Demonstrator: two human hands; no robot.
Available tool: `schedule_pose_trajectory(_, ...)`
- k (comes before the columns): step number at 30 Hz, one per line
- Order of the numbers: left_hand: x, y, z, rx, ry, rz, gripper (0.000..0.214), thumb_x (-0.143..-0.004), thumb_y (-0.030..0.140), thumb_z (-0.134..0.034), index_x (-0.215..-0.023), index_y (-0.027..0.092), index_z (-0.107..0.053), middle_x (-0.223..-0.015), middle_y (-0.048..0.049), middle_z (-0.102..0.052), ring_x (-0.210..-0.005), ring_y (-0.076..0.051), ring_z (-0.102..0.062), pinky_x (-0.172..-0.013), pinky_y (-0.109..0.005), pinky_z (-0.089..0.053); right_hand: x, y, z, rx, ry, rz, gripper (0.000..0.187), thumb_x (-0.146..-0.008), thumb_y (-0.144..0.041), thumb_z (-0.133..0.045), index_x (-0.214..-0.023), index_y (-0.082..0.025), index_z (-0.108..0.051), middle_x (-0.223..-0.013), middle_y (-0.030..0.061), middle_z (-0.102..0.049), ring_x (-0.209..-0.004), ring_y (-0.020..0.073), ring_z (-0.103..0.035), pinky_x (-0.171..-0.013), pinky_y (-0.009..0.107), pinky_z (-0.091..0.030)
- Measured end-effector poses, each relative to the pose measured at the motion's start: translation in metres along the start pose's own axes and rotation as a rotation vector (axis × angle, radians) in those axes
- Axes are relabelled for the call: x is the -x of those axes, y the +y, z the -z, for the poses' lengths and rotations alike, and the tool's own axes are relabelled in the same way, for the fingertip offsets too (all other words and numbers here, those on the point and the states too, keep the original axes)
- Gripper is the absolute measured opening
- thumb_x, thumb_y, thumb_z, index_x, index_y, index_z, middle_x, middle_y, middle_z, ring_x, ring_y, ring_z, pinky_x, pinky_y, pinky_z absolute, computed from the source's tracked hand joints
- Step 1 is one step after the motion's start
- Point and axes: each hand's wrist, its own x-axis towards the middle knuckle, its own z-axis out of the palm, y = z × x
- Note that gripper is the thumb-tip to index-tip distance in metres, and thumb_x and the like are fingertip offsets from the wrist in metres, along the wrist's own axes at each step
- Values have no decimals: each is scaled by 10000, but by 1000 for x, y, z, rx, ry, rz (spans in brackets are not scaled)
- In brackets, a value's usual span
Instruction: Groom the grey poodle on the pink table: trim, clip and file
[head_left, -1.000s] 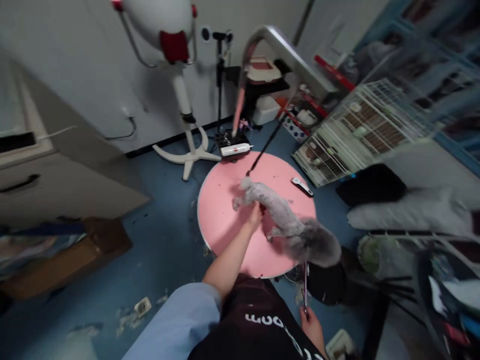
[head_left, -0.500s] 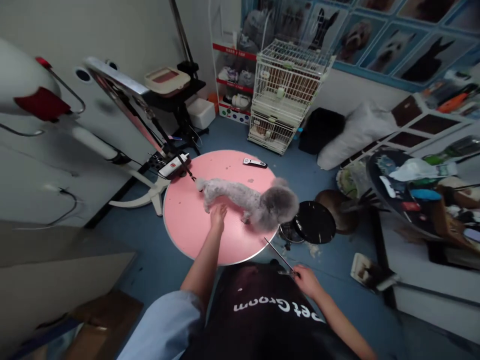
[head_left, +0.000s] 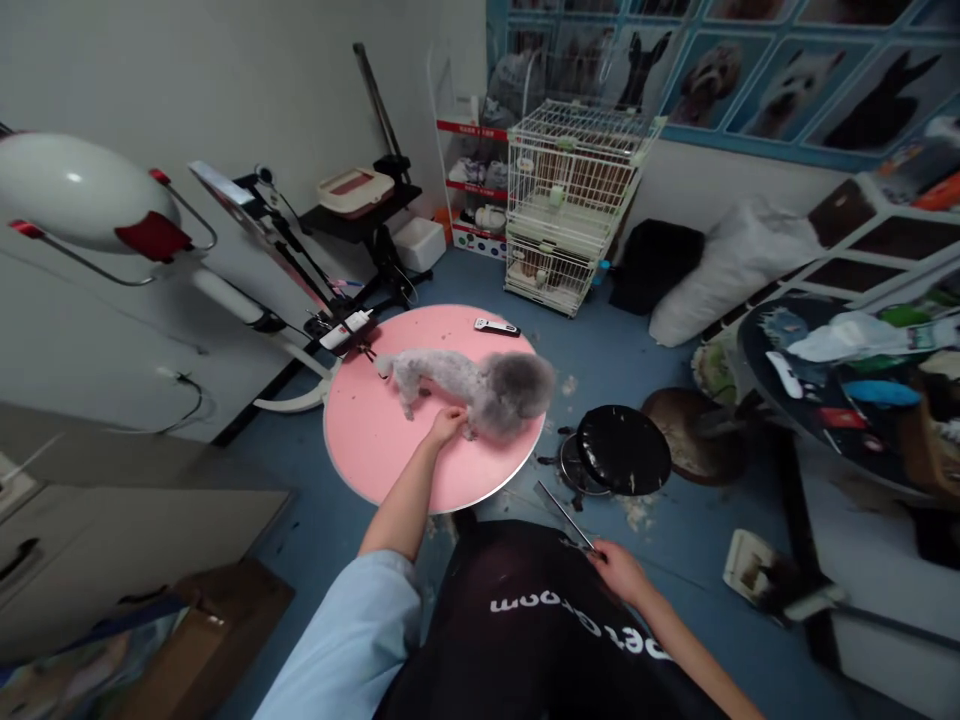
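A grey dog (head_left: 450,375) with a clipped body and a full fluffy head stands on a round pink grooming table (head_left: 375,460), its head toward the right. My left hand (head_left: 448,424) is closed at the dog's near front leg, with the fingertips partly hidden against the fur. Low in front of my apron, my right hand (head_left: 619,570) grips a thin metal comb (head_left: 561,510) that points up and left, apart from the dog. A white-and-black hair clipper (head_left: 496,327) lies at the table's far edge.
A black round stool (head_left: 624,450) stands right of the table. White wire cages (head_left: 566,200) are at the back. At left stand a white dryer (head_left: 82,195) on an arm and a bottle (head_left: 345,330) by the table edge. A cluttered side table (head_left: 810,400) is at right.
My left hand has moved from beside the dog's belly to its front leg. The dog has shifted a little left on the table. My right hand still holds the comb; the view has tilted slightly.
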Motion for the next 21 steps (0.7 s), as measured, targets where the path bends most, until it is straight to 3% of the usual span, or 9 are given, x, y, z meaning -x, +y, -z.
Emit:
schedule_pose_trajectory(4,7,-7,1,-10,141,-38,237,-703,334,-633,-561,159,-559,-531,13,-517,-562,-108,-418,-584,-234,-348,11,40,6,-54,18,-18,223,-773,-359,-437,-588,-238,-467,-633,38,-598,-655,240,-565,-634,342,-381)
schedule_pose_trajectory(8,9,-17,6,-22,214,-71,259,-704,383,-613,-596,150,-583,-573,-1,-552,-600,-116,-451,-605,-231,-365,1,42,15,-78,-12,-18,200,-745,-373,-442,-580,-264,-473,-645,64,-626,-667,283,-584,-642,393,-391)
schedule_pose_trajectory(13,-12,-28,25,-13,223,-43,279,-687,402,-617,-591,141,-589,-579,-4,-564,-621,-129,-486,-643,-242,-395,-23,-5,17,-59,5,49,215,-751,-381,-432,-609,-248,-525,-687,65,-631,-702,267,-588,-677,375,-406)
schedule_pose_trajectory(17,-32,-36,49,27,248,-14,304,-726,434,-588,-686,135,-614,-727,-34,-625,-777,-157,-547,-773,-269,-420,-40,-50,14,-63,27,67,223,-766,-357,-432,-653,-214,-560,-723,42,-615,-710,221,-571,-688,329,-406)
schedule_pose_trajectory(19,-29,-39,45,93,254,19,348,-735,474,-593,-736,128,-621,-805,-58,-637,-845,-173,-559,-825,-290,-422,-43,-72,16,-111,35,69,224,-765,-354,-456,-636,-201,-557,-714,34,-597,-711,205,-554,-691,312,-399)
schedule_pose_trajectory(21,-12,-39,22,246,201,103,425,-714,534,-626,-821,123,-627,-880,-88,-638,-875,-189,-575,-833,-314,-436,-43,-93,19,-221,50,64,265,-775,-388,-480,-615,-188,-547,-672,20,-568,-691,185,-526,-672,290,-389)
